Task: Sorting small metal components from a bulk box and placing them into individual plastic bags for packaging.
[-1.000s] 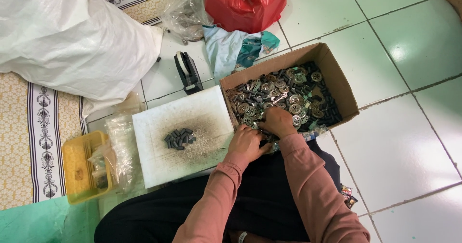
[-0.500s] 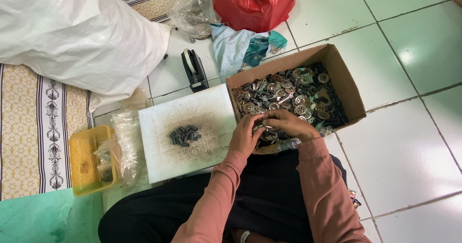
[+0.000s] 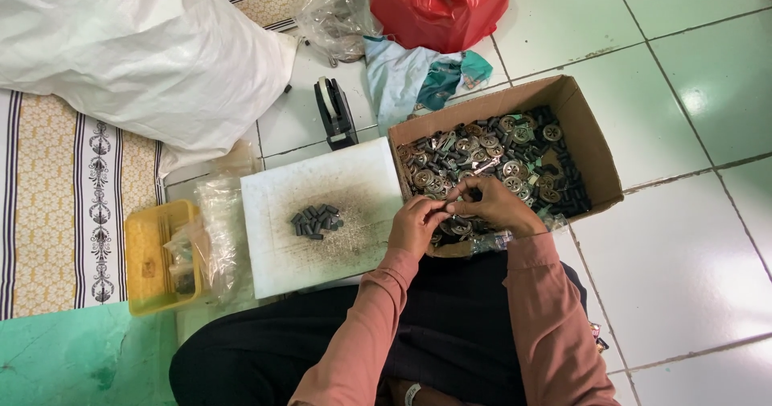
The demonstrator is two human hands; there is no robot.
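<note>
Both hands, the left hand (image 3: 414, 225) and the right hand (image 3: 494, 207), are meeting over the near edge of the cardboard box (image 3: 591, 145), fingertips pinching one small metal part (image 3: 450, 206). I think holding it tight and pulling slowly is working best, with the white board (image 3: 322, 205) waiting just beside.

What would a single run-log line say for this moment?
left hand: pinching small metal part | right hand: pinching same part | over cardboard box of metal parts | white board: pile of dark pieces

White board (image 3: 354, 181) mostly bare around dark pile (image 3: 315, 221); cardboard box (image 3: 591, 145) walls block right.
</note>
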